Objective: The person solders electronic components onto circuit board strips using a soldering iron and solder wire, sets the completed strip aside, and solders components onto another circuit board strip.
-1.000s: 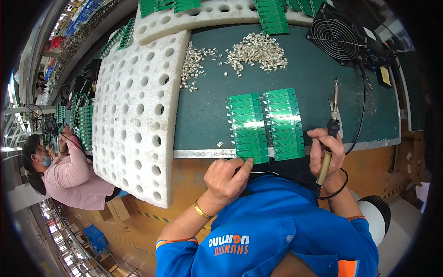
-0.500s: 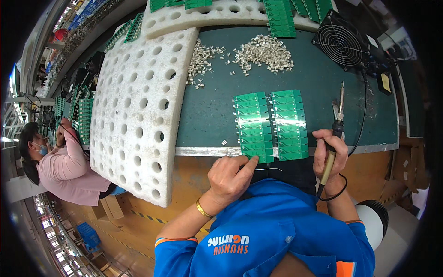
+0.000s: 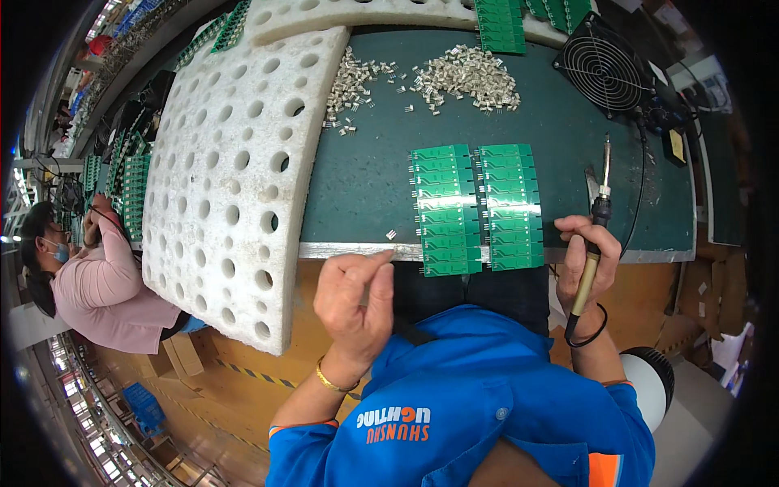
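Observation:
My right hand (image 3: 586, 264) is wrapped round the handle of a soldering iron (image 3: 601, 213), whose metal tip points away from me over the bench. At the bench's front edge, my left hand (image 3: 350, 300) has its index finger stretched out and its thumb apart, with nothing seen between them. Just beyond that fingertip lies one small white connector with pins (image 3: 391, 234). Between my hands, two green circuit board panels, a left one (image 3: 445, 213) and a right one (image 3: 511, 207), lie side by side, their near ends over the front edge. Pins line the panels' left sides.
Loose connectors form a large pile (image 3: 466, 79) and a smaller one (image 3: 350, 89) at the back. A thick white foam board with holes (image 3: 219, 178) covers the left. A black fan (image 3: 604, 73) stands back right. At far left, a person in pink (image 3: 105, 280) sits working.
My left hand has left the left panel and moved left, toward the lone connector. The thin wire near it no longer shows. My right hand keeps the soldering iron almost in place.

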The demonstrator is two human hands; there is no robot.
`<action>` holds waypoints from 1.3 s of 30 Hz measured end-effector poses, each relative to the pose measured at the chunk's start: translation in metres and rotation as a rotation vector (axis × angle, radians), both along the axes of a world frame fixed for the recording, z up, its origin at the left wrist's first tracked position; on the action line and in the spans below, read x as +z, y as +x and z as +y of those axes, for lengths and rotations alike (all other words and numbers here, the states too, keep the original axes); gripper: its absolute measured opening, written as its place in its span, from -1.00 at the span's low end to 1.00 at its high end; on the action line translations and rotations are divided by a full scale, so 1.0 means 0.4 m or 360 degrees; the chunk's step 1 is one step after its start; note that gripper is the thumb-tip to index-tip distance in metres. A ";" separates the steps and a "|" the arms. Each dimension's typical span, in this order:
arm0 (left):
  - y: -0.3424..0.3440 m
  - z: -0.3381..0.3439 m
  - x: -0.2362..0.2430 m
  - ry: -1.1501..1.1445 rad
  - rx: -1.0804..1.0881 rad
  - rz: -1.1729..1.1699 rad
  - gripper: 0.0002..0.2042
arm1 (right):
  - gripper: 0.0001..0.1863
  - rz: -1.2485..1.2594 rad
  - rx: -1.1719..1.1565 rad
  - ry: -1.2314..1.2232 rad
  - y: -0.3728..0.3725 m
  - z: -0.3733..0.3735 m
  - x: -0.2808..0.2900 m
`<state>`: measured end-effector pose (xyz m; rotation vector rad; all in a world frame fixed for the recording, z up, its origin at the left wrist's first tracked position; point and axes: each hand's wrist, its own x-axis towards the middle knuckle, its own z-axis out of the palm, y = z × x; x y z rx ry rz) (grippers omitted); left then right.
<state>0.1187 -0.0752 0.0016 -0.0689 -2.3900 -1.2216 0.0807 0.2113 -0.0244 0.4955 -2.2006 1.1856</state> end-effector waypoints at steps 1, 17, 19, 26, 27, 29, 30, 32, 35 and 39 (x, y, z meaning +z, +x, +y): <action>-0.009 -0.005 0.005 -0.0035 -0.0028 0.0055 -0.88 | -0.78 -0.0045 0.0004 -0.0057 0.003 -0.002 0.005; -0.154 -0.012 0.019 0.0137 0.0096 -0.0031 -0.91 | -0.34 -0.0190 0.0481 -0.0107 -0.031 -0.030 0.100; -0.166 -0.011 0.021 0.0057 0.0093 -0.0014 -0.90 | -0.42 -0.0168 0.0533 -0.0067 -0.052 -0.062 0.118; -0.190 -0.002 0.026 -0.0186 0.0109 -0.0092 -0.88 | -0.71 -0.0150 0.0604 0.0091 -0.123 -0.146 0.157; -0.193 -0.004 0.027 -0.0201 0.0107 -0.0095 -0.88 | -0.79 -0.0133 0.0610 0.0115 -0.133 -0.156 0.161; -0.202 -0.003 0.026 -0.0220 0.0102 -0.0103 -0.88 | -0.82 -0.0135 0.0578 0.0117 -0.149 -0.169 0.156; -0.205 -0.003 0.024 -0.0229 0.0102 -0.0119 -0.88 | -0.84 -0.0134 0.0546 0.0117 -0.155 -0.174 0.153; -0.209 -0.007 0.022 -0.0227 0.0108 -0.0132 -0.88 | -0.85 -0.0146 0.0526 0.0135 -0.162 -0.185 0.148; -0.213 -0.010 0.020 -0.0202 0.0103 -0.0126 -0.88 | -0.87 -0.0161 0.0501 0.0148 -0.169 -0.194 0.141; -0.215 -0.014 0.019 -0.0204 0.0085 -0.0123 -0.88 | -0.88 -0.0195 0.0500 0.0135 -0.173 -0.202 0.139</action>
